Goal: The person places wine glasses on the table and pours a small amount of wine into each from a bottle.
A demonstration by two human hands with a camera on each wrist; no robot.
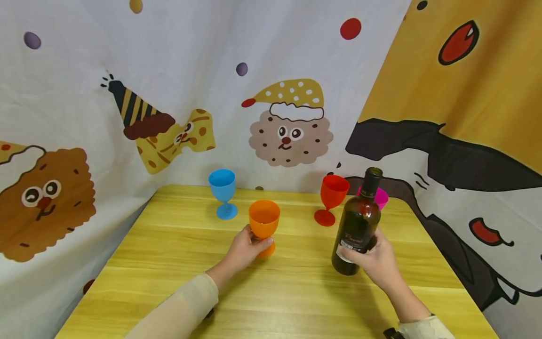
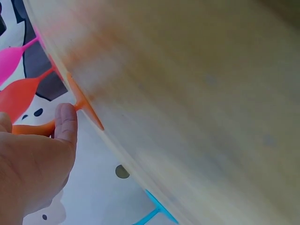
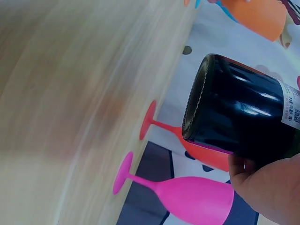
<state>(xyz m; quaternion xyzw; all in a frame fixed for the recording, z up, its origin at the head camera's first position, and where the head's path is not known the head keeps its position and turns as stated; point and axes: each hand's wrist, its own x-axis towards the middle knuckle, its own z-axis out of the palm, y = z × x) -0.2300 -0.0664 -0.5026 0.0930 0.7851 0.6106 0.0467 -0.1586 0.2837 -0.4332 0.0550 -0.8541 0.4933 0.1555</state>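
My left hand (image 1: pixel 243 250) grips the lower part of an orange plastic goblet (image 1: pixel 264 223), whose foot appears to rest on the table. In the left wrist view, the fingers (image 2: pixel 67 123) lie against the goblet near its stem. On the other side, my right hand (image 1: pixel 379 263) holds a dark glass wine bottle (image 1: pixel 357 225) around its lower body. The bottle tilts slightly to the right, its mouth uncovered. Its base (image 3: pixel 198 98) is off the table in the right wrist view. Behind it stand a red goblet (image 1: pixel 333 193) and a partly hidden pink goblet (image 3: pixel 194 199).
A blue goblet (image 1: pixel 222 187) stands upright at the back left of the wooden table (image 1: pixel 169 245). A cartoon-printed cloth (image 1: pixel 203 42) hangs directly behind the table's far edge and along its sides.
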